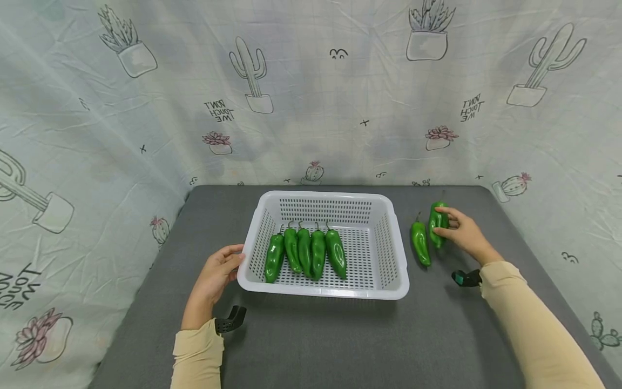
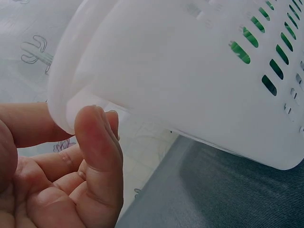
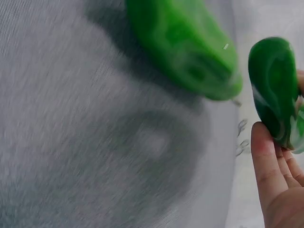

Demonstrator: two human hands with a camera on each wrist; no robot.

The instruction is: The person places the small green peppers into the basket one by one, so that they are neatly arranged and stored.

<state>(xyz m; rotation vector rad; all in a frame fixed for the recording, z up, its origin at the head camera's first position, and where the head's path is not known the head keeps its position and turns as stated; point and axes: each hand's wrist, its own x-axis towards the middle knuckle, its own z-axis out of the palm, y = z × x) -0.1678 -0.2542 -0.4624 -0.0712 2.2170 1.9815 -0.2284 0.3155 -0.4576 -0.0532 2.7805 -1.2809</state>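
Note:
A white plastic basket [image 1: 323, 292] with slotted walls holds several green peppers [image 1: 318, 254] in a row on its left side. My left hand [image 1: 218, 273] pinches the basket's left rim; the left wrist view shows the thumb [image 2: 97, 142] on the near side of the lip and a finger behind it. To the right of the basket, my right hand [image 1: 461, 232] holds a green pepper [image 1: 439, 219] between thumb and fingers. In the right wrist view this pepper [image 3: 273, 80] hangs over the table. Another green pepper [image 1: 420, 243] lies just left of it on the table.
Everything stands on a dark grey table [image 1: 311, 346]. A pale cloth [image 1: 311, 135] printed with cactus drawings hangs behind the table and along both sides. Each wrist carries a small black camera, such as the right one [image 1: 466, 278].

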